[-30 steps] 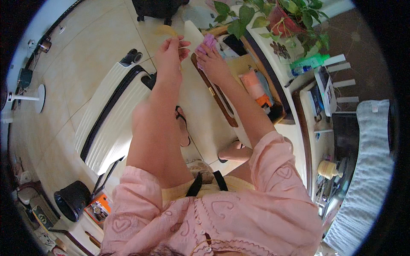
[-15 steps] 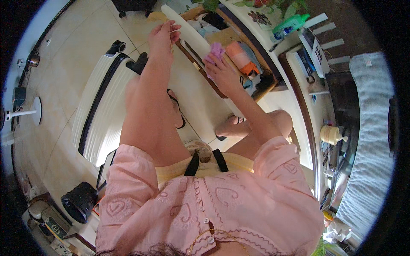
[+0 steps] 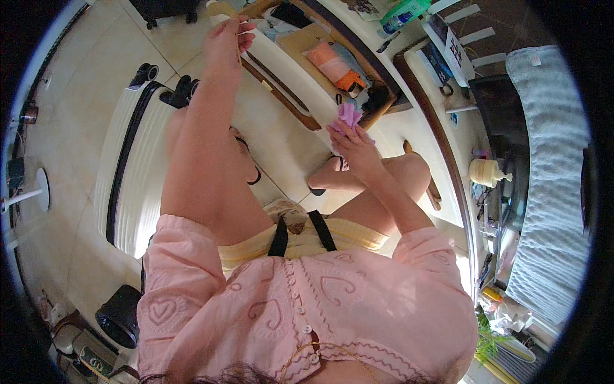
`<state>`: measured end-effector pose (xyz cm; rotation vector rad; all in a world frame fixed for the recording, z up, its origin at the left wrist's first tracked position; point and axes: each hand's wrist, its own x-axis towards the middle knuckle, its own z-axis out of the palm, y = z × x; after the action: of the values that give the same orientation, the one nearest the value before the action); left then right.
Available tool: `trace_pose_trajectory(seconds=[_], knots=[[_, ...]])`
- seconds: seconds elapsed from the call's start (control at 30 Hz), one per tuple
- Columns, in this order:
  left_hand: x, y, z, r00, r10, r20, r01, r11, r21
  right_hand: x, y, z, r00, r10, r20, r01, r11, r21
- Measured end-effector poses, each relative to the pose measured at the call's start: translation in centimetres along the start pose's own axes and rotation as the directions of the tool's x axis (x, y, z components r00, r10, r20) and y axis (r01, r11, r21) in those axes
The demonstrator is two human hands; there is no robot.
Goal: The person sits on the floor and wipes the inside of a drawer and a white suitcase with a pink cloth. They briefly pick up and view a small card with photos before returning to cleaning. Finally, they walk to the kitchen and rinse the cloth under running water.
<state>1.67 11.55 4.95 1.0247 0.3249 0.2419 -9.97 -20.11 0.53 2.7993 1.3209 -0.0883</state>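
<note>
My right hand [image 3: 357,146] is closed on a crumpled purple cloth [image 3: 348,116], held at the near corner of an open drawer [image 3: 300,59]. Stretched out to the drawer's far end, my left hand [image 3: 225,43] has its fingers curled. A pale yellow rounded thing [image 3: 220,9] shows just beyond it, and I cannot make out what the fingers hold. Inside the drawer lie an orange pouch [image 3: 334,66], a brown cardboard piece [image 3: 295,46] and several small items. A long wooden handle strip [image 3: 275,89] runs along the drawer's white front.
A white ribbed suitcase [image 3: 131,166] stands on the tiled floor to the left, near a black bin [image 3: 119,315]. On the right, a desk holds a cream pump bottle [image 3: 489,173], a green bottle [image 3: 403,16] and a blue-grey towel [image 3: 550,173]. A wooden handle [image 3: 422,173] shows below.
My right hand has moved with the purple cloth from the drawer's front edge to its near corner, toward me. My left hand stays at the far end. The whole view has shifted slightly.
</note>
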Motion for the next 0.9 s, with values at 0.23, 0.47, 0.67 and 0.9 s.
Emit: trace_pose_trajectory(seconds=[0.23, 0.47, 0.67, 0.9], knots=[[0.8, -0.1, 0.5, 1.000, 0.007, 0.006, -0.007, 1.000, -0.021, 4.7, 0.2, 2.7, 0.996, -0.065, -0.056, 0.051, 0.974, -0.222], [0.4, 1.0, 0.4, 0.997, 0.000, -0.072, -0.003, 1.000, -0.031, 12.5, -0.1, 4.7, 0.987, -0.123, -0.099, 0.079, 0.929, -0.361], [0.5, 2.0, -1.8, 0.991, 0.040, -0.126, -0.043, 0.999, -0.024, 17.9, -1.2, 6.2, 0.991, -0.132, 0.013, 0.116, 0.823, -0.555], [0.1, 3.1, -3.0, 0.985, 0.054, -0.162, -0.059, 0.998, -0.027, 21.8, -1.6, 9.1, 0.985, -0.098, -0.145, 0.056, 0.962, -0.266]])
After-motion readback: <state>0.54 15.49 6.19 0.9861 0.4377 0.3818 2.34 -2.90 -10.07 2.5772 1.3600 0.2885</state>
